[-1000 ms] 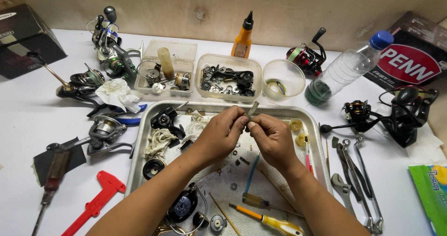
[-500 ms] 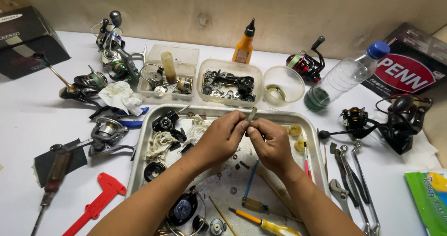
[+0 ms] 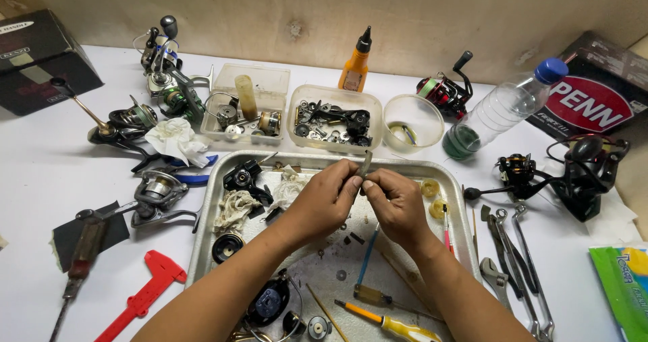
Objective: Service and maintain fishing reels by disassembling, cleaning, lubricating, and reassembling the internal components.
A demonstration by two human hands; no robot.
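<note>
Pinching small curved metal part between both hands over tray centre, raised for close look. My left hand clamped on its lower end, right hand closed just beside. Screwdrivers at 6 o'clock in metal tray; white desk; parts tubs at 12; plywood wall beyond.

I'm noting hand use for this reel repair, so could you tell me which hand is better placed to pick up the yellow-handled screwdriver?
Probably the right hand. The yellow-handled screwdriver lies in the metal tray under the right forearm; the left hand pinches the small curved metal part.
</note>
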